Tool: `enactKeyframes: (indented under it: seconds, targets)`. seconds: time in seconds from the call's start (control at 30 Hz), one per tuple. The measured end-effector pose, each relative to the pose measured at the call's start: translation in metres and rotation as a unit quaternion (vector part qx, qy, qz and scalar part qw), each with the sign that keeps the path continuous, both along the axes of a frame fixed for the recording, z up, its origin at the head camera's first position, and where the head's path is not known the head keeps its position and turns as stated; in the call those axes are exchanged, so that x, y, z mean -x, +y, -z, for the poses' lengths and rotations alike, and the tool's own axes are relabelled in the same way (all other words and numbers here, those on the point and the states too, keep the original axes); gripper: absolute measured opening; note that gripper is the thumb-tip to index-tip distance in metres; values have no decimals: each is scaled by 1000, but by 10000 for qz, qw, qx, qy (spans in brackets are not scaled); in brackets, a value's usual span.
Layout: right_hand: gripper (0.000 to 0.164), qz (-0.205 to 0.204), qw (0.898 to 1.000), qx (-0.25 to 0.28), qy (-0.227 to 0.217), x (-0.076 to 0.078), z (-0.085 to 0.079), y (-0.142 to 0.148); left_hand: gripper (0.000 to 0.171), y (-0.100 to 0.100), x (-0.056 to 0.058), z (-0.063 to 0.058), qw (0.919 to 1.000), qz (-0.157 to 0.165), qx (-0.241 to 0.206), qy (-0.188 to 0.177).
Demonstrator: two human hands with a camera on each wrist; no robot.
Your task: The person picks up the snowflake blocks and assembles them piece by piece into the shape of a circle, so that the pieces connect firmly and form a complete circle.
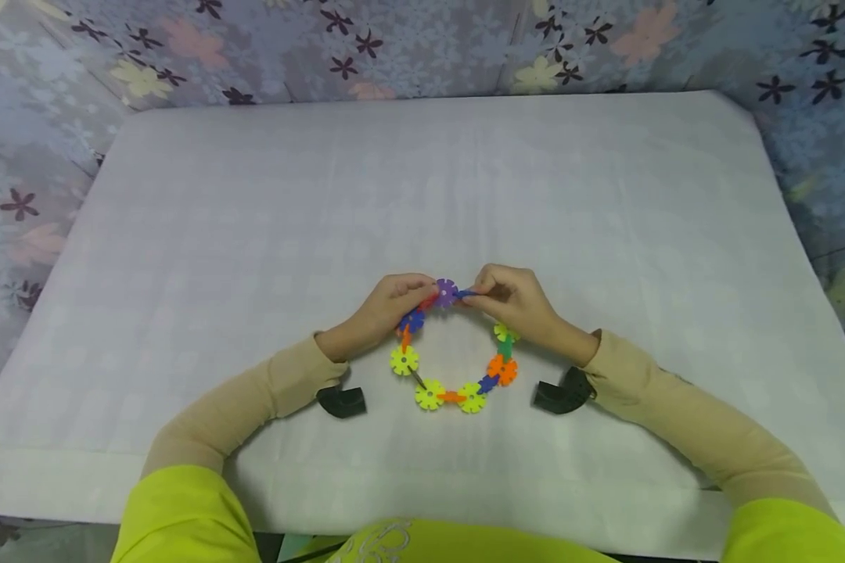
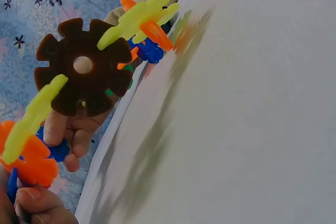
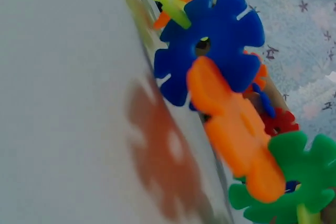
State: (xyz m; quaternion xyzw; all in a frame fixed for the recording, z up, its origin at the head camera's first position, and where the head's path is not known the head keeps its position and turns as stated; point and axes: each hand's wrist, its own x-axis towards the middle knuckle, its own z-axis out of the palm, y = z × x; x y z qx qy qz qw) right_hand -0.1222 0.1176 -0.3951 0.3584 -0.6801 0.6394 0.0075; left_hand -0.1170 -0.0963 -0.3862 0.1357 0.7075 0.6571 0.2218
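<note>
A loop of slotted, flower-shaped plastic discs in mixed colours hangs between both hands, just above the table. The left hand (image 1: 394, 305) pinches a red disc (image 1: 428, 301) beside a purple disc (image 1: 446, 293) at the loop's far side. With thumb and forefinger the right hand (image 1: 517, 301) holds a blue disc (image 1: 468, 294) edge-on against the purple one. Part of the loop by the right hand is hidden. A dark brown disc (image 2: 84, 66) fills the left wrist view's middle. Large in the right wrist view are another blue disc (image 3: 210, 51), an orange disc (image 3: 231, 129) and a green disc (image 3: 302, 177).
A white cloth covers the table (image 1: 422, 188). Black curved pieces (image 1: 341, 402) sit under each wrist, the other one (image 1: 565, 391) on the right. Flower-patterned fabric (image 1: 451, 47) lies beyond the table's far edge.
</note>
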Motion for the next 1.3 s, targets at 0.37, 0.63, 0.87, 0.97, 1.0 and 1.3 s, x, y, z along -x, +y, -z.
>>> enactKeyframes:
  seconds: [0.37,0.63,0.87,0.97,1.0,1.3]
  targets:
    - [25,-12,9986,299,-436,-3,-1,-3,24,1,-1,0,9984,-177,-493,-220]
    - [28,-51,9997,254,15,-1,1,-2,24,1,0,2,9991,-120,-354,-203]
    - [24,408,9991,-80,-63,-4,-2,-4,25,0,-2,2,9993,-43,-293,-245]
    - [24,751,9963,-386,-146,-6,-3,-4,24,0,-2,2,9991,-60,-340,-265]
    - [23,820,9954,-457,-198,-6,-3,-4,24,0,-2,2,9990,-65,-360,-268]
    - [23,289,9946,-185,-975,-5,-2,-2,23,2,-2,-1,9985,-106,-417,-327]
